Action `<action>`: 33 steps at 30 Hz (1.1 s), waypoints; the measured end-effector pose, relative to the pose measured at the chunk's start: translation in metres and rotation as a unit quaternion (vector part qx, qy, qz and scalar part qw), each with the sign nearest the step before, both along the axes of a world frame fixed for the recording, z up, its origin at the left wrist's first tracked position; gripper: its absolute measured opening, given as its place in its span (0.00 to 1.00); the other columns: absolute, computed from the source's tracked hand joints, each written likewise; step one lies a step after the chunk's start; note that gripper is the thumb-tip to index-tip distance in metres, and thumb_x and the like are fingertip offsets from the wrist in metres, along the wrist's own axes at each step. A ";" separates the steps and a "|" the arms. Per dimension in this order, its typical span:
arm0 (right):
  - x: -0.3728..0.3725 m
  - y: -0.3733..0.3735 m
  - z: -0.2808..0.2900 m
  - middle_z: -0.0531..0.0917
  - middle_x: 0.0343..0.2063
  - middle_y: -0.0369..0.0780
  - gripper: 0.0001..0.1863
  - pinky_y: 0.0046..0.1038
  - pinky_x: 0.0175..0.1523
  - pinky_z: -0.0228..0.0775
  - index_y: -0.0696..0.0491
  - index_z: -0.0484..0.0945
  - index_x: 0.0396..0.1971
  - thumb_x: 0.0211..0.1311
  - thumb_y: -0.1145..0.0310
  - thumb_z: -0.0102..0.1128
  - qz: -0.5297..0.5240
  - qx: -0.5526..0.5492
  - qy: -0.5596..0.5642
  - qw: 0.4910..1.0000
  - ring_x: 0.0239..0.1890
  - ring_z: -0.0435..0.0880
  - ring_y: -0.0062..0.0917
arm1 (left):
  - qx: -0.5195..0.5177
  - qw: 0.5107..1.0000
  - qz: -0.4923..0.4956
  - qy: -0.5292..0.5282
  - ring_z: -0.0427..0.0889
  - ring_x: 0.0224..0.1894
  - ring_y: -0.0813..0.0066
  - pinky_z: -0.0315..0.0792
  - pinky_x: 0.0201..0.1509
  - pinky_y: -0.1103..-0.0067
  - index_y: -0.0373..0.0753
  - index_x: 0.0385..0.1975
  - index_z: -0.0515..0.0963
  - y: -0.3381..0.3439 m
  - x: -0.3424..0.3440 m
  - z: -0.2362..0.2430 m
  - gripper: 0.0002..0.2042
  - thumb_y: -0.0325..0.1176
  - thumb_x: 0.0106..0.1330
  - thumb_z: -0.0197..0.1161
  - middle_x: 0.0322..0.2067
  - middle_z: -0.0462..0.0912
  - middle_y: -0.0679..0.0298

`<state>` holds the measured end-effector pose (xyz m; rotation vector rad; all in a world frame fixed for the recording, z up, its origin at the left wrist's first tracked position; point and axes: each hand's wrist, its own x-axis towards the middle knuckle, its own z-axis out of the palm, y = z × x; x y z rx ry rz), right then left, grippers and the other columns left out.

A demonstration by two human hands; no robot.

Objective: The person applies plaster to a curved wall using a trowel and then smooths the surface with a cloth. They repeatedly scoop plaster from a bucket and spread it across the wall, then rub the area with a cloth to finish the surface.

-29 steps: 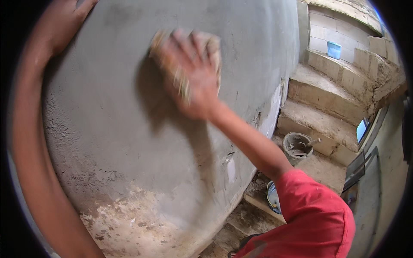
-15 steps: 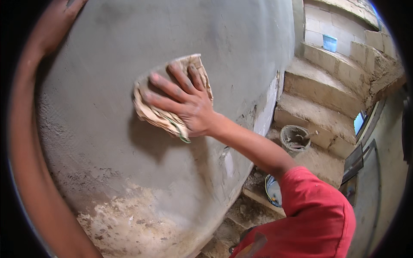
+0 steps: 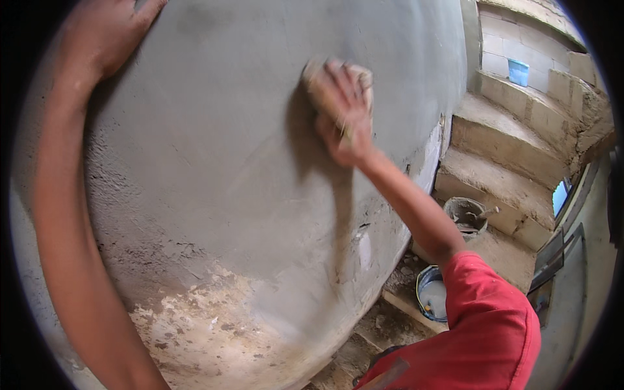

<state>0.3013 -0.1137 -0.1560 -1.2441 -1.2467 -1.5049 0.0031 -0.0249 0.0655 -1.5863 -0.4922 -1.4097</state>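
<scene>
My right hand (image 3: pixel 348 123) presses a folded, crumpled beige sheet (image 3: pixel 314 73) against the grey plastered wall (image 3: pixel 227 130). The sheet could be cloth or paper; motion blurs it, and the palm covers much of it. Up at the left, my left hand (image 3: pixel 107 32) rests by the wall with its thumb apart from the rest. The upper edge of the picture cuts off its other fingers, and no object shows in it. Smooth wet-looking plaster covers most of the wall. Lower left, the surface turns rough and a bare patch (image 3: pixel 201 318) of tan and white shows.
Rough concrete stairs (image 3: pixel 500 143) climb along the right. A mortar-smeared bucket (image 3: pixel 465 214) with a handled tool stands on a step, and below it is a dark bucket (image 3: pixel 432 296) with greyish liquid. A light blue bucket (image 3: pixel 518 72) sits higher up.
My right hand has swept the beige sheet up and to the right across the plaster. The view has shifted slightly, so my left hand shows more fully.
</scene>
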 end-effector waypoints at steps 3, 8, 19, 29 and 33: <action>0.007 0.014 0.050 0.63 0.82 0.41 0.34 0.57 0.83 0.43 0.43 0.68 0.80 0.76 0.53 0.57 -0.004 0.087 0.094 0.992 0.82 0.59 0.52 | 0.015 1.000 0.014 -0.003 0.53 0.85 0.64 0.37 0.90 0.57 0.53 0.80 0.66 0.001 0.000 0.005 0.31 0.54 0.80 0.52 0.82 0.62 0.64; -0.072 0.000 0.005 0.63 0.82 0.40 0.34 0.56 0.86 0.36 0.37 0.65 0.81 0.78 0.53 0.55 -0.018 -0.121 -0.018 0.992 0.84 0.56 0.49 | 0.120 0.985 0.123 -0.001 0.56 0.85 0.67 0.43 0.89 0.54 0.65 0.81 0.63 0.024 -0.002 0.034 0.29 0.58 0.82 0.47 0.82 0.62 0.73; -0.008 0.011 0.089 0.63 0.82 0.41 0.33 0.54 0.86 0.39 0.37 0.65 0.81 0.80 0.53 0.54 -0.018 0.030 0.030 0.999 0.85 0.53 0.45 | 0.140 0.978 0.155 -0.006 0.55 0.85 0.73 0.45 0.89 0.54 0.79 0.80 0.60 0.067 -0.003 0.050 0.27 0.61 0.82 0.43 0.82 0.60 0.81; 0.013 -0.033 0.182 0.61 0.83 0.43 0.34 0.54 0.85 0.44 0.41 0.59 0.83 0.79 0.61 0.47 0.019 0.063 0.196 0.978 0.85 0.54 0.48 | 0.088 0.988 0.120 0.030 0.52 0.86 0.66 0.39 0.89 0.49 0.70 0.83 0.58 0.049 -0.002 0.045 0.30 0.59 0.82 0.44 0.84 0.57 0.76; 0.003 -0.021 0.124 0.65 0.81 0.41 0.36 0.52 0.84 0.50 0.42 0.64 0.81 0.72 0.67 0.51 -0.044 0.021 -0.041 0.998 0.84 0.55 0.48 | 0.078 0.991 0.101 0.030 0.49 0.87 0.64 0.39 0.88 0.47 0.67 0.84 0.56 0.039 0.018 0.031 0.31 0.59 0.82 0.45 0.85 0.55 0.74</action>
